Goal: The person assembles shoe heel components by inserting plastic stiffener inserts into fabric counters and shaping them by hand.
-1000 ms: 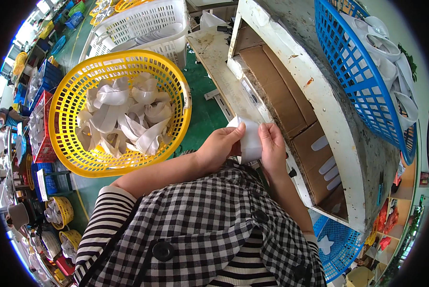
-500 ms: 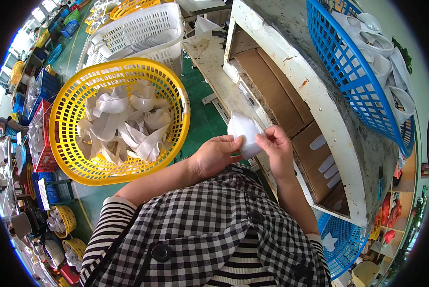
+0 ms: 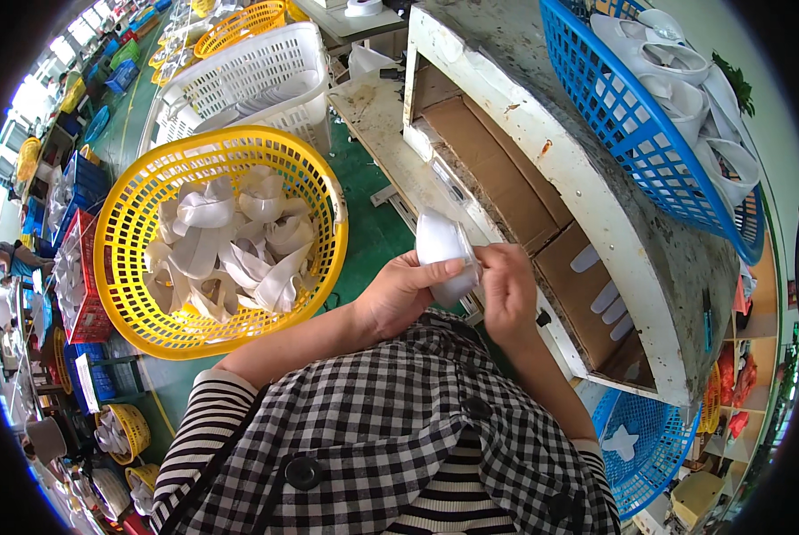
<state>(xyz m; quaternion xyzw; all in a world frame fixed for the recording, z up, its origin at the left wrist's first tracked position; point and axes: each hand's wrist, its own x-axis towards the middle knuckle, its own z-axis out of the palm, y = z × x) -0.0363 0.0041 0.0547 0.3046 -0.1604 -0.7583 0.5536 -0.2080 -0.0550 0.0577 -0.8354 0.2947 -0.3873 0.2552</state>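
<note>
In front of my chest I hold a white shoe upper (image 3: 439,239), a smooth, curved piece. My left hand (image 3: 398,292) grips its near left side, with the thumb laid across the front. At its right edge the fingers of my right hand (image 3: 506,287) are pinched together on the rim. What lies under those fingertips is hidden. Left of my hands is a yellow basket (image 3: 335,254) with a heap of similar white and cream uppers (image 3: 205,207).
A white basket (image 3: 303,45) of pale pieces stands behind the yellow one. To the right is a white metal cabinet (image 3: 498,85) lined with cardboard (image 3: 498,174). On top rests a blue basket (image 3: 627,111) of white uppers. Another blue basket (image 3: 658,464) sits below.
My right hand has turned and curled its fingers on the upper's right edge. The upper is tilted more upright. The view has shifted slightly, so the baskets and cabinet sit differently.
</note>
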